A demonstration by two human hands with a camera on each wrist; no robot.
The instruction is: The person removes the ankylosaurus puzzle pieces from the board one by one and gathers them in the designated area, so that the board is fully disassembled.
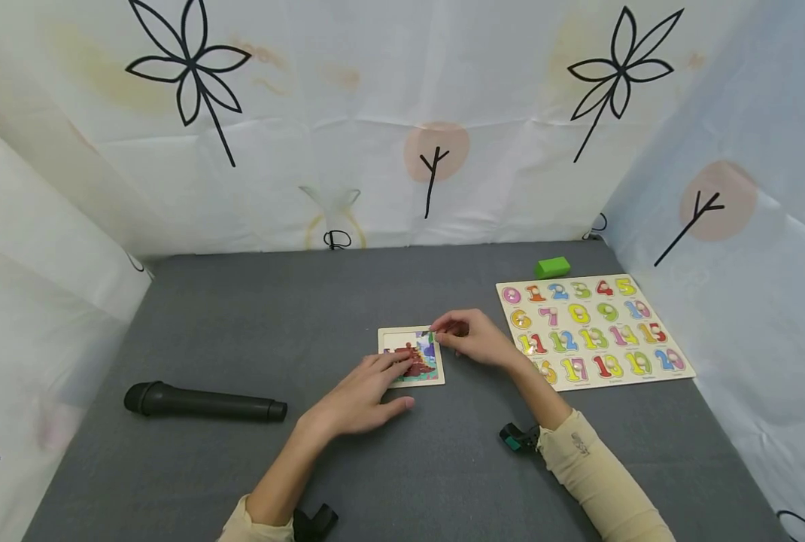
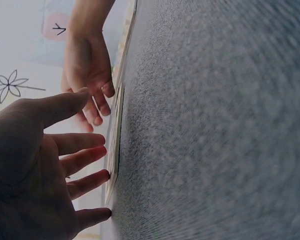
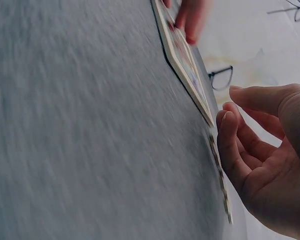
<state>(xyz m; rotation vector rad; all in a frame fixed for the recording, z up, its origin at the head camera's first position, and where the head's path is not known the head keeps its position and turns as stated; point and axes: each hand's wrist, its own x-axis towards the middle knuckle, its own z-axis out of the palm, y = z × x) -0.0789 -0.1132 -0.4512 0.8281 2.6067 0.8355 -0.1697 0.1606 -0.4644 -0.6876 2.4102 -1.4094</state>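
Note:
A small square picture puzzle [image 1: 421,374] in a pale wooden frame lies mid-table, showing reddish-brown and blue-purple parts. My left hand [image 1: 365,391] reaches over its left side, fingertips resting on the picture, fingers spread and fairly straight; some of the picture is hidden beneath them. Edge-on in the left wrist view, the puzzle [image 2: 115,145] is a thin pale slab. At its upper right corner is my right hand [image 1: 475,336], fingers loosely bent. In the right wrist view the right hand [image 3: 270,145] is beside the puzzle corner [image 3: 207,117], with nothing visible between thumb and fingers.
To the right lies a large number board [image 1: 592,331] filled with coloured numerals, a green block [image 1: 553,268] behind it. A black microphone [image 1: 206,402] lies at left. The grey table [image 1: 274,316] is bordered by patterned white cloth [image 1: 375,90].

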